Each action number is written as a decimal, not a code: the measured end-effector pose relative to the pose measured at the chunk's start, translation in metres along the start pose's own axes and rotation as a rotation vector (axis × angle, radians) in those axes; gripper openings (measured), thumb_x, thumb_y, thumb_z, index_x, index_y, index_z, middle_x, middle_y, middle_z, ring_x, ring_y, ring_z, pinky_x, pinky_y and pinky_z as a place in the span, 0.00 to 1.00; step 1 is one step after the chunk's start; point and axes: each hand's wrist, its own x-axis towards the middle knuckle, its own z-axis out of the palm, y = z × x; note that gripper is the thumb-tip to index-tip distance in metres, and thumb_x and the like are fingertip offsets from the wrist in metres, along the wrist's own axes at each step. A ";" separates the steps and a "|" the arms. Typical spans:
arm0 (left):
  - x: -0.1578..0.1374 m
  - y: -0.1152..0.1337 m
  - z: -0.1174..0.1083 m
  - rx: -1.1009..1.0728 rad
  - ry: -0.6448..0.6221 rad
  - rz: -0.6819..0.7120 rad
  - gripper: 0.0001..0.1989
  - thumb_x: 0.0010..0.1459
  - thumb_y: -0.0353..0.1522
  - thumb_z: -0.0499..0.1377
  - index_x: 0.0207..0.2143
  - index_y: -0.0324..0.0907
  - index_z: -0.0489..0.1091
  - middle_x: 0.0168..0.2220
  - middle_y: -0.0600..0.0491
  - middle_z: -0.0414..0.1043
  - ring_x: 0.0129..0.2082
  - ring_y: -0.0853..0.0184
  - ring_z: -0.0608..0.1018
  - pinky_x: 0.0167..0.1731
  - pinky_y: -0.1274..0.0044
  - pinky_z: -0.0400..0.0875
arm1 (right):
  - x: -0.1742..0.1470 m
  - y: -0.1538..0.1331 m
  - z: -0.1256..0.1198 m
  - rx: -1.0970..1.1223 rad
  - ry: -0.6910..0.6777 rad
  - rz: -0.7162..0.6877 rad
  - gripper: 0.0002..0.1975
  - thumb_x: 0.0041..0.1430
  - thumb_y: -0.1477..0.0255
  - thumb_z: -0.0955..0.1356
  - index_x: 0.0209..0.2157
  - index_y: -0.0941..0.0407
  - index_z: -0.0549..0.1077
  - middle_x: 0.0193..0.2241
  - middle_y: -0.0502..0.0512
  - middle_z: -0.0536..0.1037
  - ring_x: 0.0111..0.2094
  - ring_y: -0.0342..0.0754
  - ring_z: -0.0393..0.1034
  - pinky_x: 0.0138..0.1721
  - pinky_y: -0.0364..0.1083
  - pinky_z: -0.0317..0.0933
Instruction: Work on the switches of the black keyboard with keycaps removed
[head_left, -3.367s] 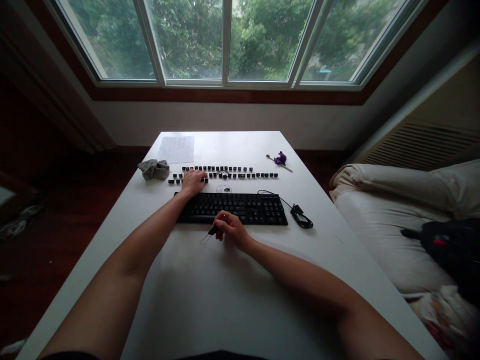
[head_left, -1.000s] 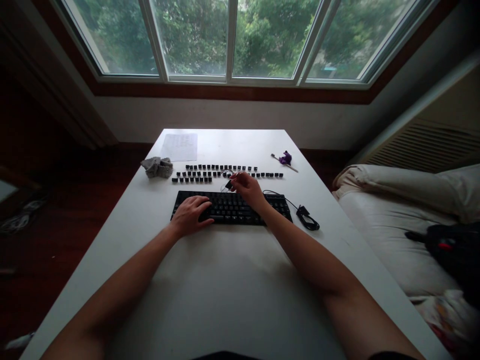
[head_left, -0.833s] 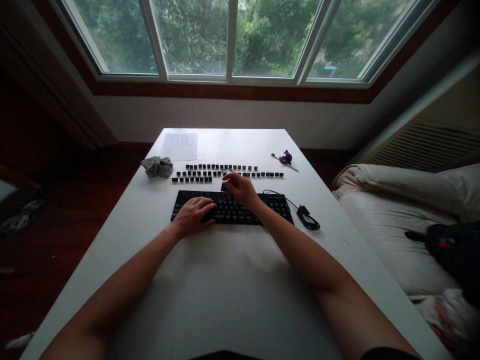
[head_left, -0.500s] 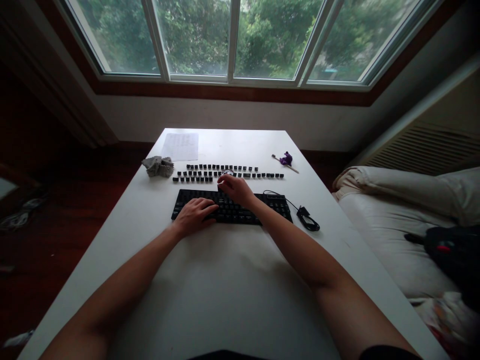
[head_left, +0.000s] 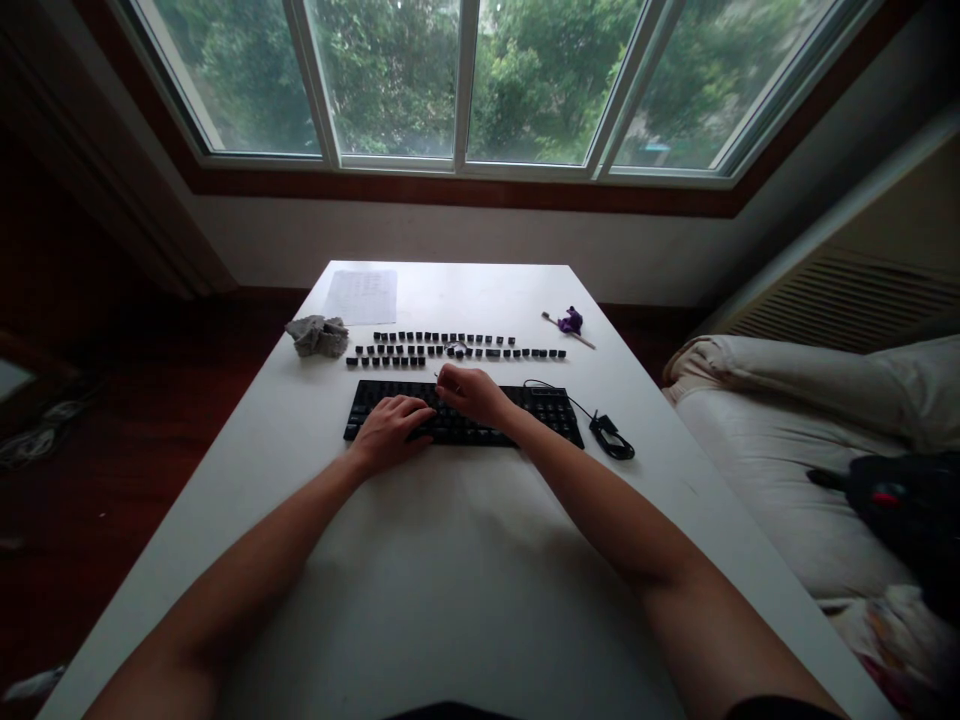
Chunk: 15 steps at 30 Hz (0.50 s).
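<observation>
Mid-frame, the left hand (head_left: 388, 432) lay unclenched on a long black plastic keyboard (head_left: 553, 408); the right hand (head_left: 471, 393) curled, any grip hidden. Above, a clear-looking round dish (head_left: 456, 348), contents indistinct.

Daylight comes through a wide window (head_left: 463, 90) above a pale wall (head_left: 450, 235), green trees (head_left: 555, 80) outside. A white table (head_left: 465, 570) stands over dark red floor (head_left: 127, 420); a cream couch (head_left: 750, 450) sits right.

So we've got a white table (head_left: 450, 560) with our black keyboard (head_left: 544, 403) on it, coiled cable (head_left: 612, 438) just beside, loose keys (head_left: 493, 353) in rows behind, plus grey cloth (head_left: 316, 336), paper (head_left: 362, 297), brush (head_left: 582, 340) and some purple thing (head_left: 571, 321)
</observation>
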 end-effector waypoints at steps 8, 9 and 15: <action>0.000 0.000 -0.004 -0.017 -0.010 0.014 0.21 0.62 0.41 0.60 0.56 0.48 0.70 0.54 0.47 0.72 0.53 0.55 0.72 0.51 0.62 0.66 | -0.025 0.019 -0.005 0.405 0.031 0.168 0.07 0.60 0.65 0.67 0.35 0.54 0.68 0.26 0.49 0.75 0.28 0.46 0.73 0.32 0.45 0.65; 0.000 0.000 -0.005 -0.022 -0.011 0.014 0.20 0.62 0.41 0.60 0.56 0.49 0.70 0.54 0.47 0.72 0.53 0.55 0.72 0.51 0.62 0.66 | -0.026 0.023 -0.004 0.499 0.048 0.212 0.09 0.60 0.63 0.68 0.35 0.54 0.67 0.27 0.49 0.75 0.29 0.48 0.75 0.33 0.46 0.67; -0.001 0.004 -0.009 -0.051 -0.003 0.007 0.18 0.62 0.42 0.60 0.53 0.48 0.71 0.51 0.48 0.74 0.50 0.56 0.73 0.49 0.63 0.67 | -0.035 0.037 -0.003 0.767 0.192 0.335 0.16 0.56 0.58 0.71 0.35 0.54 0.66 0.26 0.48 0.76 0.28 0.49 0.78 0.32 0.48 0.72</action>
